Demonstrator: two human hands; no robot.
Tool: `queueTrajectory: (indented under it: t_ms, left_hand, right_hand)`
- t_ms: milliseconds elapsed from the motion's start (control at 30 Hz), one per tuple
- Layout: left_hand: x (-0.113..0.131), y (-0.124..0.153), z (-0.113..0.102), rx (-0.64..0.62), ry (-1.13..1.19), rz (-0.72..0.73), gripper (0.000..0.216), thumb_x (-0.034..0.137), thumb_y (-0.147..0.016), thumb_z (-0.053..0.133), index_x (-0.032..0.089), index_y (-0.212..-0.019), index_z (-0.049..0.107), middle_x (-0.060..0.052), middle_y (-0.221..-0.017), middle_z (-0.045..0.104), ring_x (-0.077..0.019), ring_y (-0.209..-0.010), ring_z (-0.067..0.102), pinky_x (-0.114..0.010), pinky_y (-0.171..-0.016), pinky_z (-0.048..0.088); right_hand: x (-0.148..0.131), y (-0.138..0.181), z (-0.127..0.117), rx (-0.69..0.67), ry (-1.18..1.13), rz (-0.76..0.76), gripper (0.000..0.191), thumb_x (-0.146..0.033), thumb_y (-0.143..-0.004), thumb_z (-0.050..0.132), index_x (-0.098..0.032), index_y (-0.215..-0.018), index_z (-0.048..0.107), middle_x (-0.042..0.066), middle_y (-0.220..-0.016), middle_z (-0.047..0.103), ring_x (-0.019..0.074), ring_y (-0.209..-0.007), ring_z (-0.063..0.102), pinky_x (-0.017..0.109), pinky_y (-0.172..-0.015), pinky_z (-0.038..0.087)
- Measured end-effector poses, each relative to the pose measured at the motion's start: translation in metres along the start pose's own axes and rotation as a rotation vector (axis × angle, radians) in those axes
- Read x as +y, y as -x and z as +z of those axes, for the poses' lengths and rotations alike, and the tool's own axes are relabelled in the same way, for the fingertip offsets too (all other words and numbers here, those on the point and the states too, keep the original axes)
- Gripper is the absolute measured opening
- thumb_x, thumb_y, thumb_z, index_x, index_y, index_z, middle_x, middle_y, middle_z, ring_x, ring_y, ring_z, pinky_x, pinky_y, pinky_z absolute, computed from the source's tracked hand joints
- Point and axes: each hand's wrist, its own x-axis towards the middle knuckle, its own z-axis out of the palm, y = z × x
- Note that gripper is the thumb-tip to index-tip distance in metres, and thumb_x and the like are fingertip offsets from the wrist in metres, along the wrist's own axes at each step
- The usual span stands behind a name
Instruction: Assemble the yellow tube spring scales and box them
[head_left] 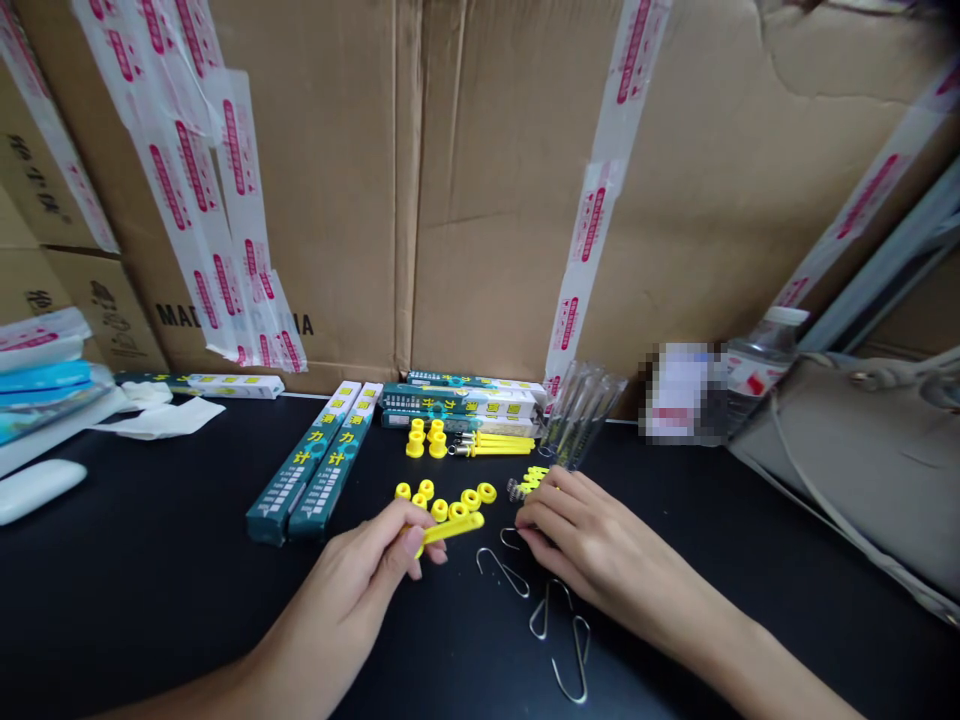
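Observation:
My left hand [379, 565] is closed around a flat yellow plastic strip [452, 529], holding it just above the black table [150, 580]. My right hand [581, 535] lies fingers-down on the table, its fingertips pressed on a small wire hook [511, 538]. Several more bent wire hooks [504, 572] lie loose in front of and under the right wrist. Several yellow plastic rings [457, 498] sit in a row just beyond the strip. A small spring with yellow bits [525, 484] lies by the right fingertips.
Two long teal-and-yellow boxes [315, 462] lie left of the rings, with more boxes [465, 400], yellow caps [425, 438] and yellow rods [495, 444] behind. Clear tubes [581, 410] lean against the cardboard wall [480, 200]. A water bottle [757, 370] stands at right.

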Motion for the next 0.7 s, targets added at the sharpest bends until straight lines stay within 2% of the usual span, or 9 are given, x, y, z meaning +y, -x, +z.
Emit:
queueTrajectory:
  t_ms: [133, 267, 367, 467, 533, 600, 700]
  left_hand:
    - [-0.009, 0.001, 0.001, 0.03, -0.033, 0.043, 0.03, 0.037, -0.104, 0.025, 0.024, -0.099, 0.051, 0.0, -0.085, 0.058, -0.0172, -0.076, 0.055, -0.028, -0.075, 0.042]
    - [-0.014, 0.002, 0.002, 0.036, -0.064, 0.112, 0.028, 0.03, -0.104, 0.024, 0.025, -0.109, 0.051, -0.002, -0.092, 0.06, -0.0174, -0.08, 0.056, -0.028, -0.077, 0.043]
    - [-0.008, 0.005, 0.001, 0.057, -0.075, 0.138, 0.029, 0.031, -0.105, 0.026, 0.025, -0.105, 0.054, -0.001, -0.09, 0.061, -0.0173, -0.08, 0.057, -0.026, -0.075, 0.044]
    - [0.0, 0.009, 0.0, 0.068, -0.126, 0.133, 0.023, 0.038, -0.103, 0.038, 0.026, -0.099, 0.058, 0.001, -0.09, 0.063, -0.0166, -0.082, 0.059, -0.024, -0.076, 0.043]
    - [0.003, 0.011, 0.001, 0.031, -0.188, 0.158, 0.02, 0.039, -0.101, 0.046, 0.026, -0.095, 0.061, 0.002, -0.09, 0.065, -0.0164, -0.081, 0.061, -0.024, -0.075, 0.044]
    - [0.003, 0.01, 0.002, 0.002, -0.267, 0.184, 0.022, 0.037, -0.1, 0.047, 0.026, -0.091, 0.063, 0.002, -0.085, 0.066, -0.0167, -0.078, 0.062, -0.024, -0.072, 0.044]
    - [0.0, 0.009, 0.003, 0.045, -0.364, 0.188, 0.027, 0.028, -0.101, 0.04, 0.024, -0.085, 0.061, 0.001, -0.076, 0.064, -0.0169, -0.072, 0.061, -0.025, -0.068, 0.044]
  right_hand:
    - [-0.002, -0.001, 0.002, 0.018, -0.002, 0.014, 0.019, -0.011, -0.095, 0.049, -0.014, -0.086, 0.065, 0.011, -0.083, 0.064, 0.0273, -0.08, 0.058, 0.045, -0.073, 0.051]
    - [-0.005, -0.001, -0.003, 0.034, -0.067, 0.054, 0.015, -0.007, -0.093, 0.048, -0.016, -0.088, 0.06, 0.009, -0.082, 0.064, 0.0248, -0.076, 0.06, 0.039, -0.068, 0.052]
    - [-0.008, 0.0, -0.006, 0.044, -0.144, 0.091, 0.015, -0.006, -0.091, 0.05, -0.019, -0.089, 0.056, 0.006, -0.081, 0.064, 0.022, -0.074, 0.062, 0.035, -0.066, 0.052]
    - [-0.01, 0.002, -0.005, 0.071, -0.217, 0.131, 0.015, -0.006, -0.089, 0.051, -0.02, -0.088, 0.052, 0.004, -0.083, 0.064, 0.0203, -0.075, 0.063, 0.034, -0.066, 0.052]
    - [-0.013, 0.003, -0.002, 0.088, -0.257, 0.158, 0.015, -0.006, -0.089, 0.05, -0.021, -0.09, 0.051, 0.002, -0.083, 0.063, 0.018, -0.072, 0.062, 0.031, -0.064, 0.052]
    - [-0.019, 0.004, 0.0, 0.107, -0.389, 0.216, 0.014, -0.008, -0.09, 0.051, -0.022, -0.092, 0.051, 0.0, -0.082, 0.062, 0.0152, -0.067, 0.061, 0.029, -0.061, 0.052]
    - [-0.03, 0.003, 0.003, 0.128, -0.85, 0.366, 0.004, -0.02, -0.095, 0.053, -0.022, -0.091, 0.053, -0.002, -0.074, 0.059, 0.0127, -0.06, 0.06, 0.024, -0.054, 0.054]
